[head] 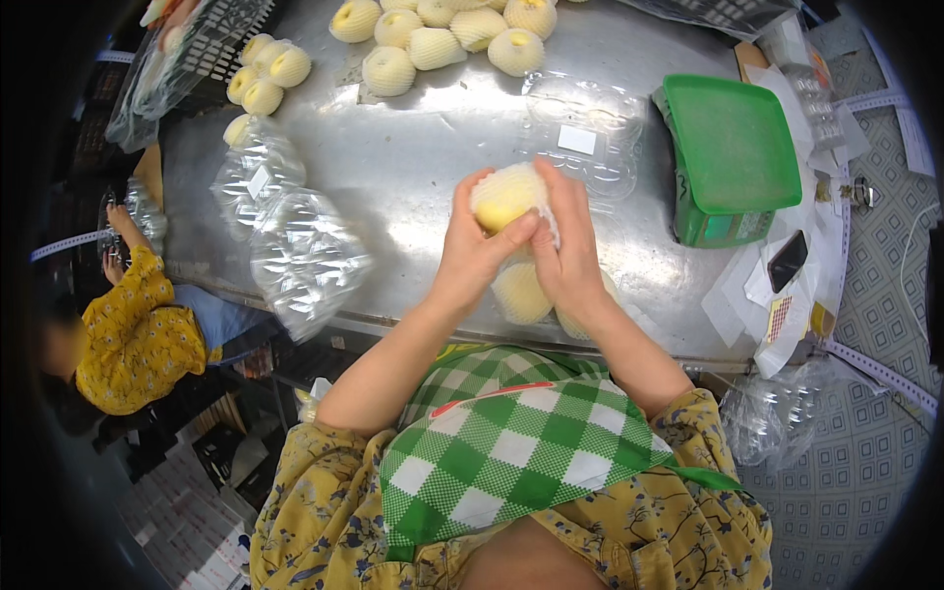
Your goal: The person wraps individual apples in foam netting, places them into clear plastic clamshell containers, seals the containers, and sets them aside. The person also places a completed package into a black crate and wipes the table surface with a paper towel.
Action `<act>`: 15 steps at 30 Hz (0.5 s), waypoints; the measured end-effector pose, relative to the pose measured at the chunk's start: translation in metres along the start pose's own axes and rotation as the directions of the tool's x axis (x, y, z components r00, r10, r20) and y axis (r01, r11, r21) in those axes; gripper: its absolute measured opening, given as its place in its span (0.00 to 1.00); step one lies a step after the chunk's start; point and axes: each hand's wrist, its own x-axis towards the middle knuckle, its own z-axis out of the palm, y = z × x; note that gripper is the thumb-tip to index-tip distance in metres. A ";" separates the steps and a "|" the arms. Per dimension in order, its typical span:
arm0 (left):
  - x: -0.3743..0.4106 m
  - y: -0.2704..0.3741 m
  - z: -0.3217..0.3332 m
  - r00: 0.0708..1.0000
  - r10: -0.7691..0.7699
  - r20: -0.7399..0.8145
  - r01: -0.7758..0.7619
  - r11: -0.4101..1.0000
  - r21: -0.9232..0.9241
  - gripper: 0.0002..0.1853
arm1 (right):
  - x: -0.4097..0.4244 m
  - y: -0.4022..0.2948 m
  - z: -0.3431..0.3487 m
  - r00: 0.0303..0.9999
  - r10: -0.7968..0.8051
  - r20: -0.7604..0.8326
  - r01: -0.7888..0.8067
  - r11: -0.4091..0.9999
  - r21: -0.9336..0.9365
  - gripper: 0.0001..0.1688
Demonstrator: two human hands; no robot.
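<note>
Between my two hands is a yellow fruit in a white foam net (509, 195), held above the metal tabletop. My left hand (472, 240) wraps its left side, with the thumb across the front. My right hand (564, 228) grips the net's right side, fingers over the top and thumb at the lower edge. Under my wrists lie more netted fruits (522, 293), partly hidden by my right forearm. Just beyond my hands a clear plastic clamshell tray (612, 158) lies open on the metal, with a white label on it.
A green scale (730, 147) stands right, near a phone (788, 260) on papers. Netted fruits (435, 48) lie at the back and a smaller group (269, 70) at back left. Stacked clear trays (306, 254) sit left. Another person (140, 332) works at the far left.
</note>
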 end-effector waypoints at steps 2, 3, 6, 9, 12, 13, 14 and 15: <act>0.000 0.002 -0.012 0.987 -0.106 0.123 0.138 0.948 -0.286 0.36 | 0.006 0.000 -0.019 0.990 0.090 0.111 -0.102 0.989 0.107 0.21; -0.001 0.002 -0.019 0.969 -0.145 0.200 0.218 0.884 -0.414 0.39 | 0.007 0.000 -0.026 0.977 0.132 0.166 -0.158 0.976 0.152 0.20; -0.006 -0.010 -0.027 0.904 -0.181 0.387 0.379 0.759 -0.529 0.44 | -0.003 0.003 -0.022 0.828 0.495 0.264 -0.537 0.565 0.626 0.18; -0.007 -0.018 -0.032 0.859 -0.131 0.495 0.461 0.619 -0.637 0.47 | -0.006 0.001 -0.023 0.787 0.531 0.314 -0.583 0.474 0.660 0.19; -0.003 -0.023 -0.039 0.836 -0.098 0.541 0.497 0.554 -0.668 0.42 | -0.006 0.006 -0.025 0.853 0.434 0.290 -0.520 0.667 0.534 0.19; -0.002 -0.023 -0.040 0.831 -0.096 0.548 0.501 0.558 -0.661 0.40 | -0.006 0.009 -0.026 0.878 0.384 0.285 -0.478 0.742 0.470 0.19; -0.003 -0.021 -0.037 0.847 -0.163 0.507 0.495 0.589 -0.638 0.38 | -0.006 0.013 -0.028 0.888 0.371 0.272 -0.454 0.806 0.380 0.19; -0.004 -0.015 -0.028 0.859 -0.223 0.461 0.490 0.617 -0.616 0.36 | -0.006 0.017 -0.031 0.898 0.355 0.261 -0.423 0.862 0.281 0.18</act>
